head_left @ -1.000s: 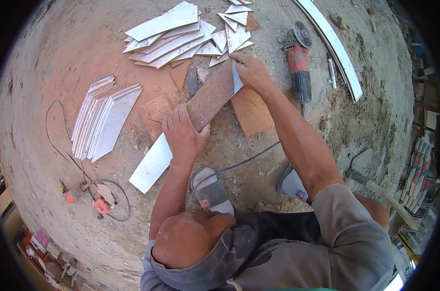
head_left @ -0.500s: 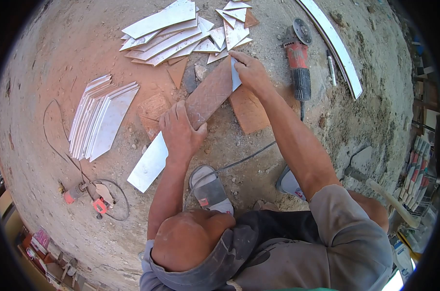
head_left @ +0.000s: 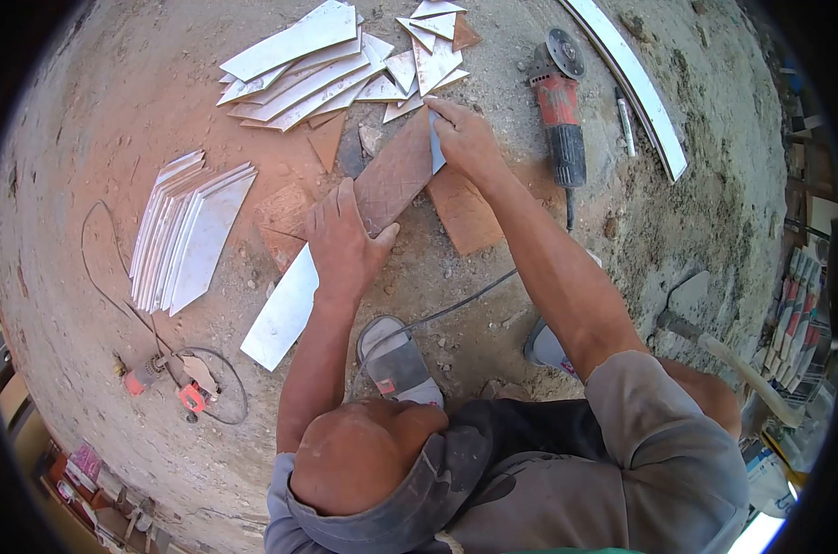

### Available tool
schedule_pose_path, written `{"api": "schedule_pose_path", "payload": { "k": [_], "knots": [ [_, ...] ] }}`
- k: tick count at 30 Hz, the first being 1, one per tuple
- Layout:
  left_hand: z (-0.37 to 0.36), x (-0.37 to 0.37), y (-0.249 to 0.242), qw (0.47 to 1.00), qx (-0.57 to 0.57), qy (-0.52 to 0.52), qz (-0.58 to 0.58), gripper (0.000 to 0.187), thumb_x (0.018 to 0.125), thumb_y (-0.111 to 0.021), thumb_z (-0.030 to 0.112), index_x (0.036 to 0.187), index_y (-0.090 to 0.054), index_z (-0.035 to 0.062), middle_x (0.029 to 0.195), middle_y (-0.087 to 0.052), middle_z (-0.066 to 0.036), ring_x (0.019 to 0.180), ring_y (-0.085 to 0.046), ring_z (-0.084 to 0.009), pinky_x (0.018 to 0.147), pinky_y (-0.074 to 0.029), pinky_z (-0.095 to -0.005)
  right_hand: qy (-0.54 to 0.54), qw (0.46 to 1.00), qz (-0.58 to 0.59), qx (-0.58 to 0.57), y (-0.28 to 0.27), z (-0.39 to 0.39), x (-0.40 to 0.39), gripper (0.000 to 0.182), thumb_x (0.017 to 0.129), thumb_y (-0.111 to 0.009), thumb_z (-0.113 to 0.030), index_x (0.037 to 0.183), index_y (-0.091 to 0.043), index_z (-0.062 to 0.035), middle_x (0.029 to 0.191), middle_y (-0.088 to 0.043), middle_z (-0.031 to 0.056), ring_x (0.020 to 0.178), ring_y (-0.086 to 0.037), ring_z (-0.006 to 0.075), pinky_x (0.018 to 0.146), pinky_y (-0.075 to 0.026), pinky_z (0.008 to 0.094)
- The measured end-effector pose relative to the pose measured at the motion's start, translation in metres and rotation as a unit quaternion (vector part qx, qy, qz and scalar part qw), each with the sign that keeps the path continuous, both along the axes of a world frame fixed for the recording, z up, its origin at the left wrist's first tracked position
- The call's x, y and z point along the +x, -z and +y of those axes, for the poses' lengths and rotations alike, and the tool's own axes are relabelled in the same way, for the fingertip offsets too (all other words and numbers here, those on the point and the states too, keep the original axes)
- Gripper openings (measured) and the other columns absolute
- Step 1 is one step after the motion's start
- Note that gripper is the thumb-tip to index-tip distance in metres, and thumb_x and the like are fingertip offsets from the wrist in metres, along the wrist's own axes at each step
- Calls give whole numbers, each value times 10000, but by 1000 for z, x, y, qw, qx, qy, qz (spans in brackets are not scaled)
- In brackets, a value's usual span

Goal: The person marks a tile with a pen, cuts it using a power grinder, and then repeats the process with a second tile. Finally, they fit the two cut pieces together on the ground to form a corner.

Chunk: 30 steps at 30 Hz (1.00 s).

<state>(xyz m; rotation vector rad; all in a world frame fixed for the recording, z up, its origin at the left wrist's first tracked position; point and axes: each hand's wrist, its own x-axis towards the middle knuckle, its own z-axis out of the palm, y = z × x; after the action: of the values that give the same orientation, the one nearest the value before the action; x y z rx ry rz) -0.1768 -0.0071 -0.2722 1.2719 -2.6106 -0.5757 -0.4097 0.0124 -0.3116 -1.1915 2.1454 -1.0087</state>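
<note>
The left hand clamps the near end of a long reddish-brown tile strip lying back-up on the dusty ground, fingers curled over its edge. The right hand pinches the far end (where the white glazed face shows). Just beside lies a red-and-black angle grinder; white cut tile pieces are piled beyond.

Matt, textured terracotta tile back; glossy white cut tiles; rough dusty ground.
</note>
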Motion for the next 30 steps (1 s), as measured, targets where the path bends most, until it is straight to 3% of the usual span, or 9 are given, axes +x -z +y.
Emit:
{"api": "schedule_pose_path", "payload": {
  "k": [6,13,16,22,26,30],
  "knots": [
    [-3,-7,-1,999,48,-22,-1,790,662,-822,260,1309,-455,-5,1213,-561,-207,1114,-545,-399,941,-456,-472,-2,1000,14,-11,4,1,0,391,911,-485,-165,1253,-630,-40,1289,-614,194,1216,-571,342,1052,-422,384],
    [-1,-9,-1,999,38,-24,-8,767,672,-811,256,1302,-460,-5,1185,-577,-209,1100,-560,-396,929,-469,-464,0,1000,5,15,5,0,-1,380,911,-478,-148,1238,-640,-44,1273,-619,199,1200,-577,353,1043,-430,391],
    [-2,-8,-2,999,40,-20,-6,770,674,-812,259,1304,-460,-8,1196,-575,-209,1100,-560,-397,928,-471,-461,10,999,39,-18,7,-1,0,385,890,-449,-137,1201,-672,-95,1196,-648,201,1087,-614,396,971,-477,439],
    [-3,-6,-6,998,64,-10,-11,769,692,-807,268,1312,-454,-16,1216,-570,-221,1127,-554,-400,941,-465,-465,7,999,41,-15,6,3,6,395,905,-447,-140,1245,-637,-74,1244,-627,199,1142,-587,371,1002,-449,443],
    [-1,-9,-7,996,81,-24,-26,786,696,-805,266,1335,-446,-17,1265,-554,-243,1163,-544,-409,964,-458,-462,52,997,47,17,-25,15,23,432,914,-515,-195,1290,-557,13,1292,-576,222,1259,-502,370,1082,-387,423],
    [0,-13,-8,995,84,-32,-30,803,692,-808,271,1347,-440,-14,1286,-547,-248,1175,-543,-410,974,-455,-457,61,993,93,36,-25,25,44,446,902,-555,-234,1285,-550,-6,1345,-514,215,1322,-420,381,1119,-327,455]
  ]
}}
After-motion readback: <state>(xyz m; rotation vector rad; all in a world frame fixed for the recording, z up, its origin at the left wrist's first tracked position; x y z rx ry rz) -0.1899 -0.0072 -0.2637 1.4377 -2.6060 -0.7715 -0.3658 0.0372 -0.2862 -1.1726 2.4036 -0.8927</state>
